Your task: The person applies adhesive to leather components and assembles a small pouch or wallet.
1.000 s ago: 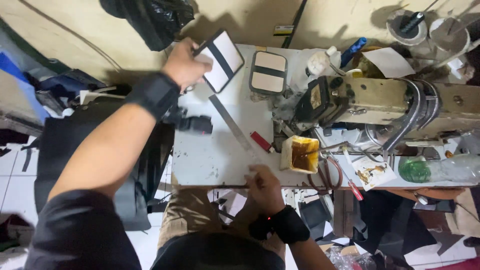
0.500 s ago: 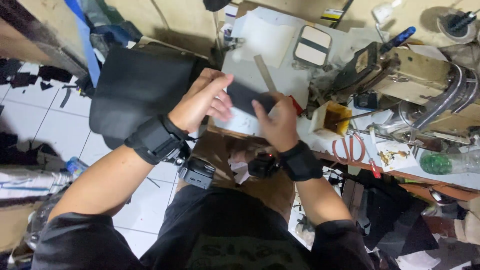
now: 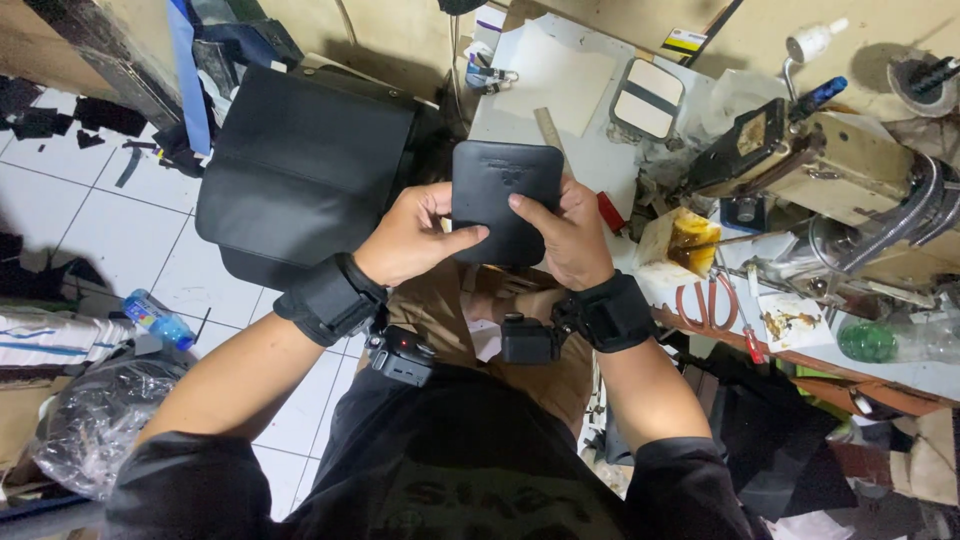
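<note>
Both your hands grasp the pouch point(image 3: 505, 200) at the frame's centre: your left hand point(image 3: 412, 235) cups its left edge with the thumb laid across the lower face, and your right hand point(image 3: 568, 235) pinches the right edge with the thumb on top. You hold it raised off the table point(image 3: 600, 160), face toward you, probably so you can look it over in the light. Its long axis runs up and down the frame, rounded top corners pointing to the upper edge, toward the ruler point(image 3: 551, 132). A large black bag point(image 3: 300, 170) lies at upper left; the sewing machine point(image 3: 830, 160) sits at right.
</note>
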